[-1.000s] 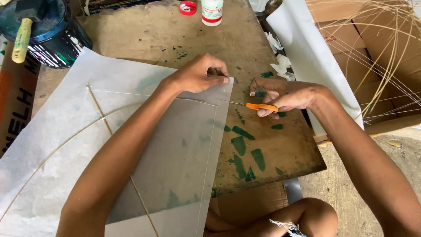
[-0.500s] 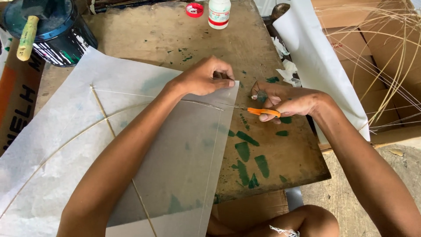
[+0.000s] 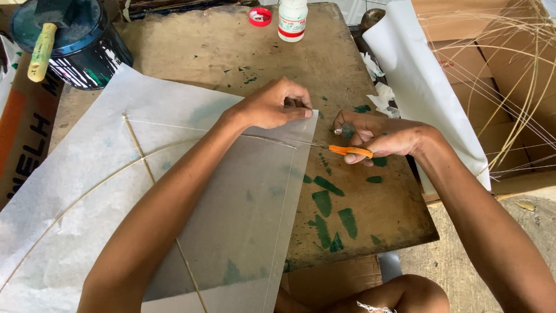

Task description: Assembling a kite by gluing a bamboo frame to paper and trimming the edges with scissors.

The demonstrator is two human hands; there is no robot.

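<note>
Nearest us we see a bent bare knee (image 3: 405, 293) below the edge of the worn wooden bench (image 3: 370, 220), whose brown top is dabbed with green paint strokes. Over the bench's left half lies a large sheet of thin white translucent paper (image 3: 243, 214), with thin bamboo sticks (image 3: 136, 148) and a taut string showing under it.

Our left hand (image 3: 272, 105) rests on the far right corner of that sheet, its fingers (image 3: 301, 111) drawn close together and pinching the paper's edge. Just to the right, our right hand (image 3: 379, 136) is closed around a pair of orange-handled scissors (image 3: 347, 150), held low over the bench; the thin blades point left toward the paper's corner, just beside the left hand. We cannot tell whether the blades are parted.

Farther off, at the far left, a dark blue paint tin (image 3: 87, 55) carries a brush with a yellowish handle (image 3: 41, 52). At the bench's far edge stand a small white plastic bottle (image 3: 292, 20) and, beside it, a red cap (image 3: 260, 16). To the right, a roll of white paper (image 3: 423, 87) leans off the bench, torn scraps near it, and beyond it brown cardboard boxes (image 3: 463, 52) hold a tangle of thin pale cane strips (image 3: 515, 75). Grey concrete floor (image 3: 463, 243) shows at lower right.
</note>
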